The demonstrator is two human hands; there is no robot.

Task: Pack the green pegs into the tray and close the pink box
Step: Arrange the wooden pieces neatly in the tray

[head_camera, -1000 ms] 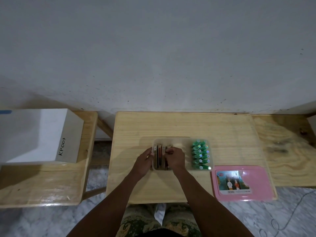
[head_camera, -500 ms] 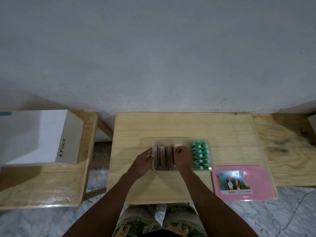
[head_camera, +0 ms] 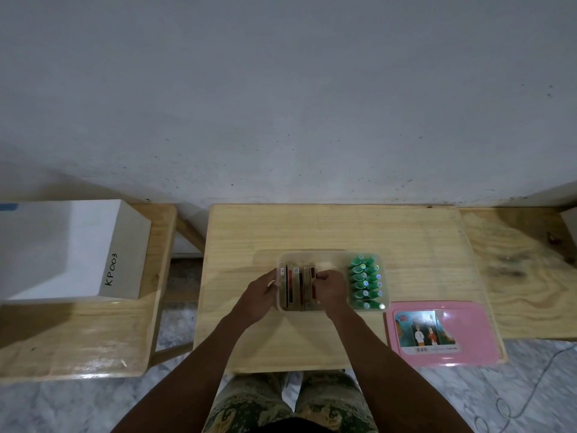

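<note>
A clear plastic tray (head_camera: 312, 254) sits mid-table. Its right part holds two rows of green pegs (head_camera: 365, 282) with shiny caps. Its left part holds several thin brown and red slabs (head_camera: 295, 287) standing on edge. My left hand (head_camera: 260, 296) rests against the tray's left wall, fingers touching the outermost slab. My right hand (head_camera: 331, 287) is inside the tray, fingers curled against the rightmost slab; whether it grips the slab is unclear. A pink lid (head_camera: 440, 332) with a picture label lies flat to the right, near the table's front edge.
A white box (head_camera: 68, 248) marked KP003 stands on a wooden bench at the left. Another wooden surface (head_camera: 524, 270) adjoins the table on the right. A grey wall runs along the back. A cable (head_camera: 530, 392) lies on the marble floor.
My right hand shifted right across the slabs, then came back slightly left. The slabs now stand more spread. My left hand stayed at the tray's left wall.
</note>
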